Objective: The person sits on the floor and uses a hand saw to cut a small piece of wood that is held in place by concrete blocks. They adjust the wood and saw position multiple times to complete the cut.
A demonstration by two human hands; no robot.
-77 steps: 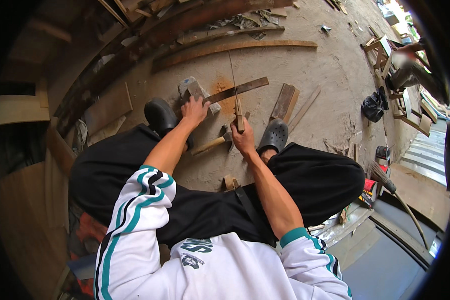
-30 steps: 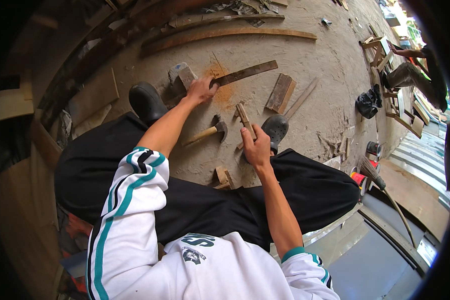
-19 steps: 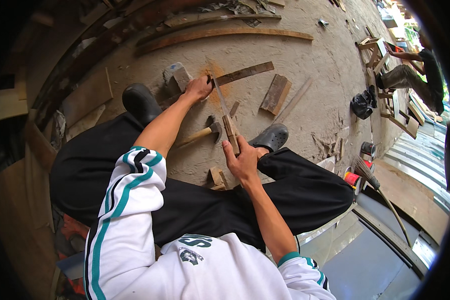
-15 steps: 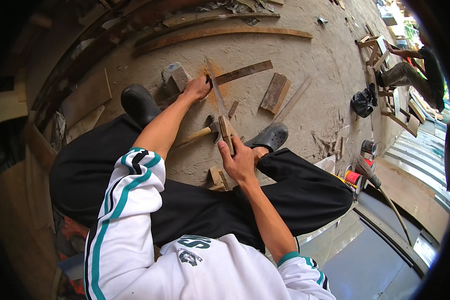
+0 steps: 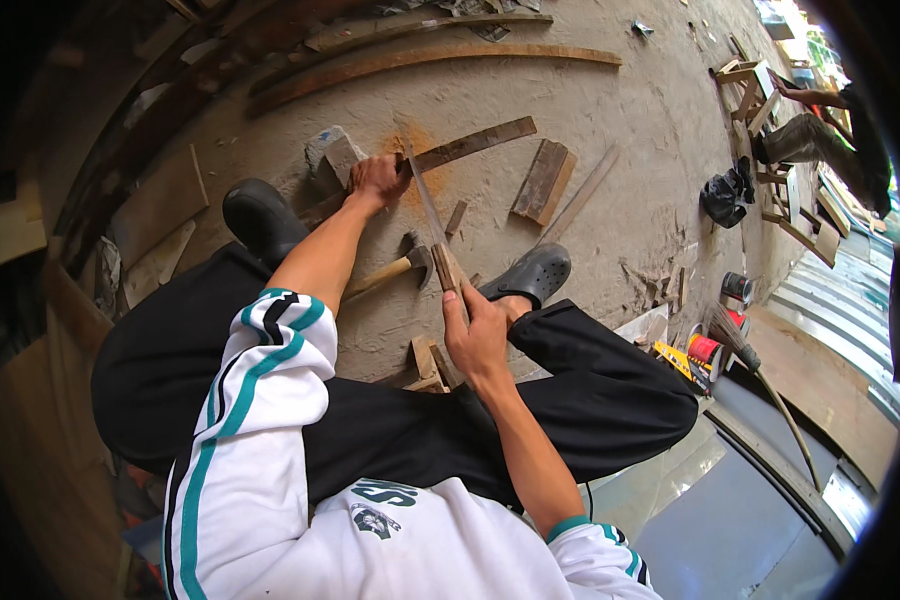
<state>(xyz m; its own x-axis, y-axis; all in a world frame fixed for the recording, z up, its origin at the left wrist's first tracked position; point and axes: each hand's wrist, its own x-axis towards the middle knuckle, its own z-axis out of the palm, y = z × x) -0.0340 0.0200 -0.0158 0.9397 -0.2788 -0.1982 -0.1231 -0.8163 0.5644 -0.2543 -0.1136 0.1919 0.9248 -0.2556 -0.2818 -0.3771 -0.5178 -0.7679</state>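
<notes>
My right hand is wrapped round the wooden handle of a handsaw, whose long blade points away from me. The blade lies across a narrow dark wooden strip, just right of my left hand. With fingers closed over it, my left hand grips the strip beside a block on the ground. Orange sawdust is scattered around the blade's far end. Between my forearms lies a hammer with a wooden handle. The cutting edge's depth in the strip cannot be made out.
My clog-clad feet flank the work. A thick wood block and a thin strip lie to the right, small offcuts close to me. Long boards stretch across the far side. At far right, a person works by wooden frames.
The saw and my right hand have come slightly back toward me. My left hand stays on the strip. The whole view has shifted a little.
</notes>
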